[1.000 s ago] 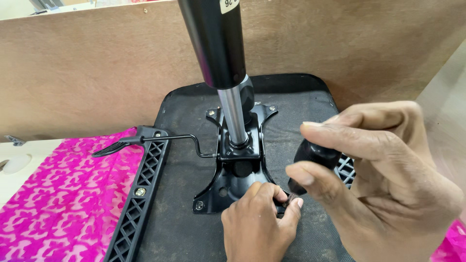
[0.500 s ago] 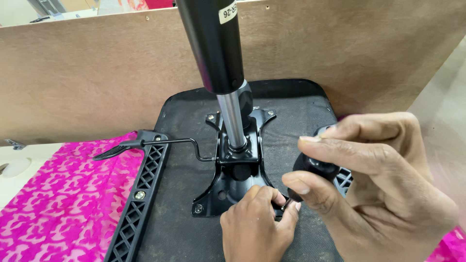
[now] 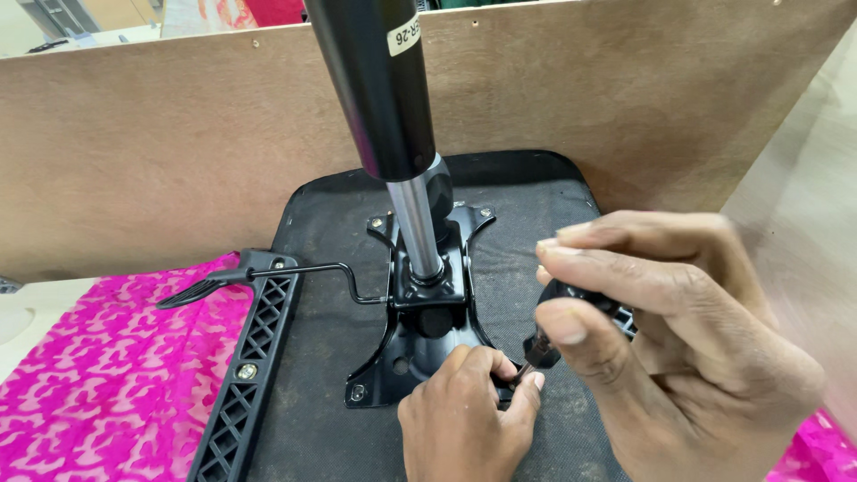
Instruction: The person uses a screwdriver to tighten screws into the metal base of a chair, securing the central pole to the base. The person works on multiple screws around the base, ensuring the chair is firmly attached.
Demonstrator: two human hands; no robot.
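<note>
Beside the black metal chair mechanism plate, left hand pinches a fastener, unseen; right hand grips a black-handled screwdriver, which could slip onto fingertips.

A brown hardboard panel stands upright across the rear, evenly lit (small screw heads along its upper edge). Pink patterned cloth covers the pale surface at lower left.

My right hand wraps black-handled tool; most of handle hidden under fingers, tip lost behind my left hand. Left fingertips cover near right corner of black metal mounting plate; can't tell what they pinch. Black gas cylinder cut off by top edge. Both wrists run out of frame at bottom.
</note>
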